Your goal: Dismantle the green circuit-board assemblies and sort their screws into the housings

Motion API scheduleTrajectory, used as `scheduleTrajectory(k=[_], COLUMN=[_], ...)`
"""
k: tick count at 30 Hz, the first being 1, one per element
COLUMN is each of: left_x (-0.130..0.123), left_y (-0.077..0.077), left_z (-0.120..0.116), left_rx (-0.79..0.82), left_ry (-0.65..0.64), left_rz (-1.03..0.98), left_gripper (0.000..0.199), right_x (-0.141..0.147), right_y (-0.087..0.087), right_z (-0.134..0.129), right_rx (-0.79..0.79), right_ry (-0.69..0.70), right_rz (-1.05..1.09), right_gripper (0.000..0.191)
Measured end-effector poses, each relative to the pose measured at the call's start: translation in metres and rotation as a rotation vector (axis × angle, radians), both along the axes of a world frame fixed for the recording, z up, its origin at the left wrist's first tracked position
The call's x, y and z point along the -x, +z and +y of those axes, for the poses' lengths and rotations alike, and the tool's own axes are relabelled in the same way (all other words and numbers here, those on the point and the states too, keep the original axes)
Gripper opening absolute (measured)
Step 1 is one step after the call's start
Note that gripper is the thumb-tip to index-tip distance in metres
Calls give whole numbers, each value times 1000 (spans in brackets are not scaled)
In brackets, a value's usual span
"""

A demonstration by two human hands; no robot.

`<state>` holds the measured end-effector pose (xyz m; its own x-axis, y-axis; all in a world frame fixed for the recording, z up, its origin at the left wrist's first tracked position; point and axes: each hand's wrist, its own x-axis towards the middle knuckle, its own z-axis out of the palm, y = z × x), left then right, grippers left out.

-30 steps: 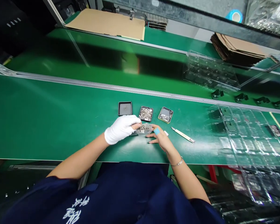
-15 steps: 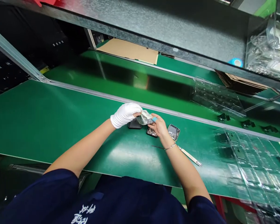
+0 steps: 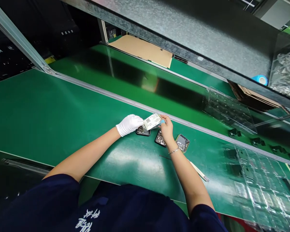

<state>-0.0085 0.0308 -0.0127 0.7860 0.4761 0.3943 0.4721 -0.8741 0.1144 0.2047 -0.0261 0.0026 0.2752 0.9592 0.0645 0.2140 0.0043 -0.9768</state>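
Observation:
My left hand (image 3: 130, 125), in a white glove with the fingertips bare, pinches one end of a small clear plastic bag with a white printed label (image 3: 152, 121). The thumb of my right hand (image 3: 167, 129), wearing a blue finger cot, presses on the bag's other end. Below the bag lies a small black tray (image 3: 147, 133), partly hidden, with small shiny metal parts inside. A second black tray (image 3: 160, 138) full of such parts sits beside my right hand. To its right is a shallow tray (image 3: 183, 142) holding a few parts. A slim pale-handled tool (image 3: 199, 171) lies under my right forearm.
A metal rail (image 3: 125, 100) crosses the green bench (image 3: 38, 112). Clear plastic blister trays (image 3: 263, 180) stand at right, with black parts (image 3: 234, 132) behind the rail. Overhead, a grey shelf (image 3: 195, 29) carries a blue tape roll (image 3: 260, 80).
The bag has turned so its label faces up flat. Metal parts now show in the left black tray, where a bare dark surface showed before. The camera view has shifted slightly.

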Motion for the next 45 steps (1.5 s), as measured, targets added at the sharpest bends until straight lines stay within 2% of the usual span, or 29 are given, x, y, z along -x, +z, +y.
scheduleTrajectory(k=[4, 11, 21, 24, 26, 30, 35, 37, 40, 45], left_x=[0, 5, 3, 3, 2, -4, -25, -34, -44, -51], left_y=[-4, -6, 0, 3, 7, 25, 66, 82, 101, 116], left_z=[-1, -8, -14, -16, -17, -18, -22, -27, -39, -56], left_rx=[13, 10, -24, -41, -51, -67, -27, 59, 244, 563], left_ry=[0, -3, 13, 26, 45, 94, 165, 160, 98, 36], left_rz=[-6, -35, -73, -85, -101, -161, -216, -242, -314, -365], left_gripper=[24, 22, 26, 28, 29, 28, 33, 30, 26, 20], right_x=[0, 11, 18, 17, 13, -4, -23, -25, -22, -24], right_y=[5, 31, 44, 46, 45, 39, 23, 16, 7, -3], right_z=[-2, -10, -14, -14, -11, -3, -9, -21, -47, -89], right_rx=[-47, -141, -170, -178, -164, -44, 280, 351, 380, 417], right_ry=[16, 47, 108, 99, 63, -14, -20, 23, 69, 110], right_rz=[-178, -375, -496, -497, -427, -58, 465, 546, 582, 594], right_gripper=[32, 33, 45, 42, 37, 31, 20, 17, 29, 50])
